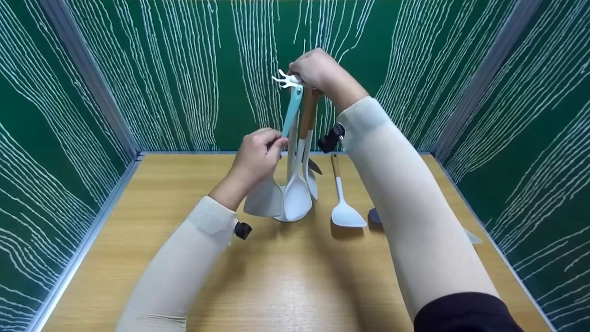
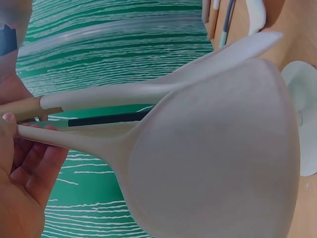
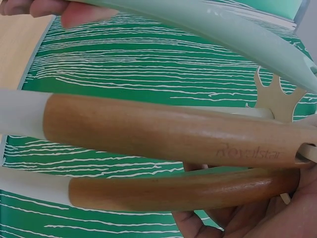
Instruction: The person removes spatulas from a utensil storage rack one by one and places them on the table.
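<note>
Right wrist: wooden handle (image 3: 178,130) reads "Royalstar"; left hand (image 1: 258,150) pinches spatula (image 1: 265,199), right hand (image 1: 320,71) grips utensil stand (image 1: 287,82).

Head cam: from above, facing forward and down, takes in table (image 1: 276,286) and green wall (image 1: 233,106). Left wrist cam: close in, rolled sideways, table at right, spatula (image 2: 213,158) filling much of it. Right wrist cam: tight on wooden handles (image 3: 173,130), table at left. Head shares spatula with left, handles with right.
</note>
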`<state>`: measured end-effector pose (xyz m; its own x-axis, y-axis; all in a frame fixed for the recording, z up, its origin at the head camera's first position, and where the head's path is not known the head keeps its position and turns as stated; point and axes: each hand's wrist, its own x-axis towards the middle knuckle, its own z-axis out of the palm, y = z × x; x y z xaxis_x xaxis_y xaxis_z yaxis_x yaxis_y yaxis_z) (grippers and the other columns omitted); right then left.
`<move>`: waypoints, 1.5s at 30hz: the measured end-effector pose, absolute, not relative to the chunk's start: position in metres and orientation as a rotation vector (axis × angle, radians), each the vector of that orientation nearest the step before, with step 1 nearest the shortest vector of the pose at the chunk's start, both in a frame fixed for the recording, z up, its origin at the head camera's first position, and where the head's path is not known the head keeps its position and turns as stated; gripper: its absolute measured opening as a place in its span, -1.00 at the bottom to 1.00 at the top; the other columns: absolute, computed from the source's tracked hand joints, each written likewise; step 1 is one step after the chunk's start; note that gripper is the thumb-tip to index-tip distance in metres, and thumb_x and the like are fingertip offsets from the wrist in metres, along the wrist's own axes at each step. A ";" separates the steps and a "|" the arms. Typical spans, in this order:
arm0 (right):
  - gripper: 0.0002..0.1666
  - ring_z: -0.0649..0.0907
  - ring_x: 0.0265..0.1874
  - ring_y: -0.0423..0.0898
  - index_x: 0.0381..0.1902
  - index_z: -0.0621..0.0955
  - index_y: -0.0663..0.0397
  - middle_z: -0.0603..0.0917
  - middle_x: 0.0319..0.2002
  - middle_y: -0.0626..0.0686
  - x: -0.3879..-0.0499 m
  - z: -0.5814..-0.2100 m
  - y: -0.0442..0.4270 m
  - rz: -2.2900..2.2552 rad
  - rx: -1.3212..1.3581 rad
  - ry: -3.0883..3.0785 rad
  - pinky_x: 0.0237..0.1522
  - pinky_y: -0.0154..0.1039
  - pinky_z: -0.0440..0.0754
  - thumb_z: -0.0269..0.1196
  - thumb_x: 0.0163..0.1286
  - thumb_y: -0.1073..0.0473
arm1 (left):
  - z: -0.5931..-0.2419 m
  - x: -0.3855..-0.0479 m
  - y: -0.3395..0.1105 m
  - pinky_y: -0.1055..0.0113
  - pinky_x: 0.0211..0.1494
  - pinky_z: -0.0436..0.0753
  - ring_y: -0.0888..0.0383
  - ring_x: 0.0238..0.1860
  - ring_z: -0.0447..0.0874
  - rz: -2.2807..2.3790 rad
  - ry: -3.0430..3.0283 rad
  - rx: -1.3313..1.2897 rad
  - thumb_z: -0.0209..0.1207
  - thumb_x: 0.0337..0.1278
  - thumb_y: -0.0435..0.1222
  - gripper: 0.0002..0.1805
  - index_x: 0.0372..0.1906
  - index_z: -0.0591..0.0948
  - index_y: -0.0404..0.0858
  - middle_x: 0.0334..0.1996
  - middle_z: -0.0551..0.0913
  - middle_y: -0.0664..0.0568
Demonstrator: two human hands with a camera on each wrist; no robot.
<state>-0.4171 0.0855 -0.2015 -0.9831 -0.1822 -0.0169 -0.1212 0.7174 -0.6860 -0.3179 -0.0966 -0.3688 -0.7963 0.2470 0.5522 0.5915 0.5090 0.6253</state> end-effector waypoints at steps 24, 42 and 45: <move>-0.47 0.55 -0.14 -0.16 0.31 0.82 -0.19 0.59 -0.09 -0.14 -0.417 -0.201 0.086 -1.136 -0.212 2.837 -0.08 -0.21 0.59 -0.03 0.90 -0.14 | -0.362 -0.324 -0.147 0.06 0.11 0.78 -0.04 -0.05 0.66 -1.249 -2.483 -0.472 0.11 0.85 -0.11 -0.64 0.17 0.74 -0.31 -0.05 0.69 -0.13; -0.46 0.56 -0.07 -0.13 0.29 0.84 -0.20 0.58 -0.07 -0.14 -0.414 -0.202 0.085 -1.114 -0.224 2.891 -0.06 -0.18 0.62 -0.05 0.89 -0.13 | -0.415 -0.359 -0.305 -0.03 0.17 0.59 -0.13 0.09 0.52 -1.202 -2.972 0.203 -0.21 0.95 -0.03 -0.48 0.46 0.54 -0.28 0.14 0.57 -0.21; -0.46 0.56 -0.03 -0.13 0.29 0.84 -0.21 0.59 -0.04 -0.14 -0.414 -0.202 0.083 -1.120 -0.223 2.883 -0.01 -0.16 0.62 -0.05 0.90 -0.13 | -0.431 -0.359 -0.325 -0.20 0.36 0.60 -0.20 0.20 0.50 -1.207 -3.034 0.307 -0.25 0.96 -0.03 -0.42 0.59 0.46 -0.34 0.21 0.54 -0.26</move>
<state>-0.4141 0.0835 -0.2019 -0.9888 -0.1486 0.0142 -0.1192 0.7287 -0.6744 -0.3588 -0.3248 -0.4313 -0.9730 -0.1217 -0.1962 -0.2232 0.7131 0.6646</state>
